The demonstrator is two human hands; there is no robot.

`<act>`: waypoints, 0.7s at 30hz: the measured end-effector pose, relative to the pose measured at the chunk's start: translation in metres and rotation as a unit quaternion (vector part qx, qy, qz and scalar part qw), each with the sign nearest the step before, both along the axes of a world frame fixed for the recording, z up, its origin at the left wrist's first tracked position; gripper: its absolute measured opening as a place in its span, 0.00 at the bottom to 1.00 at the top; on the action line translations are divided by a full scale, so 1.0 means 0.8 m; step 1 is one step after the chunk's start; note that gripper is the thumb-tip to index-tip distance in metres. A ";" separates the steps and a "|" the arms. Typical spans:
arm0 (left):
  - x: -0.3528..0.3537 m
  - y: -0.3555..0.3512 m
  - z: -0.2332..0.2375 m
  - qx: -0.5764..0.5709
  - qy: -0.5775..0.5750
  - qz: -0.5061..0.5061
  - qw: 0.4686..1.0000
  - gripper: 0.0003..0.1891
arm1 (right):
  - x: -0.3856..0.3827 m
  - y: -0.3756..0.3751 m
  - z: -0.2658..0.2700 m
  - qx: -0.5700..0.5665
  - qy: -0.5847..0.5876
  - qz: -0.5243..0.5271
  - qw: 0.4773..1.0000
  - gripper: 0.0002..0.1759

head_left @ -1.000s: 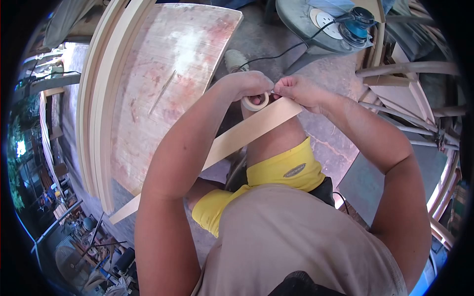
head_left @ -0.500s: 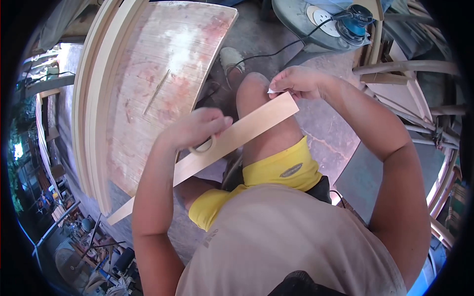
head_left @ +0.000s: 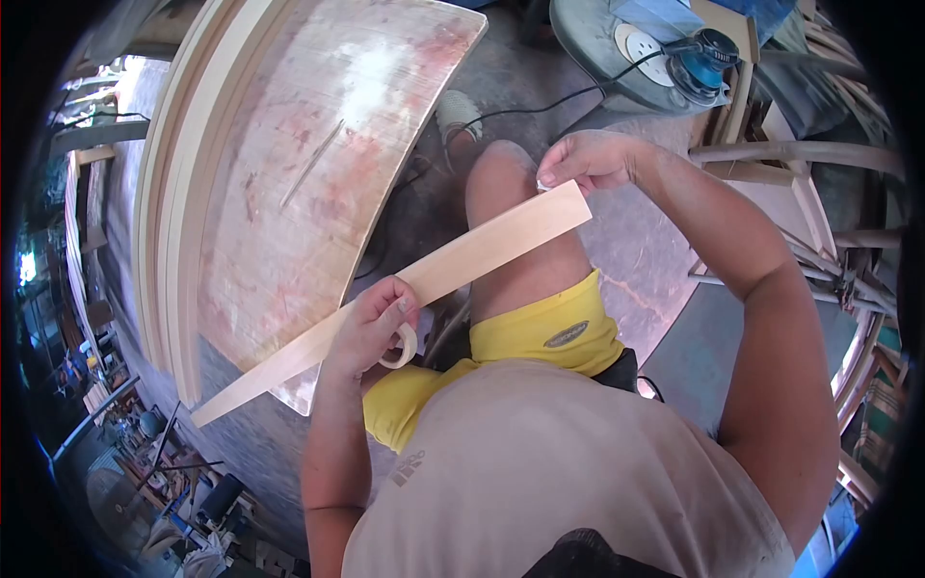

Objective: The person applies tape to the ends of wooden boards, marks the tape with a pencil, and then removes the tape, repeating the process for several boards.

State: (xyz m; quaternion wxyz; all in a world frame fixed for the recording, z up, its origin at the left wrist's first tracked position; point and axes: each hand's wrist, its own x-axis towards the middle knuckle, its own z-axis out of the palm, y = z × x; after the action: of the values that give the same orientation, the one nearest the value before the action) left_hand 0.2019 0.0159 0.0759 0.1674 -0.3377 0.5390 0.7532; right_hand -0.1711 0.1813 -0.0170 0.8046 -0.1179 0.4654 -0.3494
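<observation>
A long pale wooden board (head_left: 491,246) lies slanted across my thigh, its far-left end reaching past the table's corner. My left hand (head_left: 371,332) is closed over the near edge of the board's middle, with a roll of masking tape (head_left: 405,349) hooked in its curled fingers. Close to the board's right end, my right hand (head_left: 590,160) pinches a small white scrap (head_left: 543,186). It looks like a piece of tape, though its material is hard to make out.
A stained wooden table (head_left: 289,183) stands ahead on the left, carrying long wooden strips (head_left: 178,222) along its left side and a thin stick (head_left: 313,162). A corded blue sander (head_left: 701,67) sits on a grey chair (head_left: 588,48). Wooden frames (head_left: 785,154) fill the right.
My left hand has come down and left along the board and now grips it, the tape roll still with it. My right hand stays near the board's end with the white scrap.
</observation>
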 end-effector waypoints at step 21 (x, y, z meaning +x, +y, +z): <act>0.011 0.012 -0.026 -0.062 0.091 0.067 0.992 0.13 | -0.005 0.014 0.032 -0.031 0.333 -0.022 0.942 0.15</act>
State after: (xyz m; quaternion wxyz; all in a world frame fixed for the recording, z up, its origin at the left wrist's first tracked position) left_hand 0.2105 0.0252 0.0554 0.0458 -0.3130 0.5742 0.7552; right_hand -0.1747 0.1926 0.0086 0.5917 -0.2427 0.6981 -0.3218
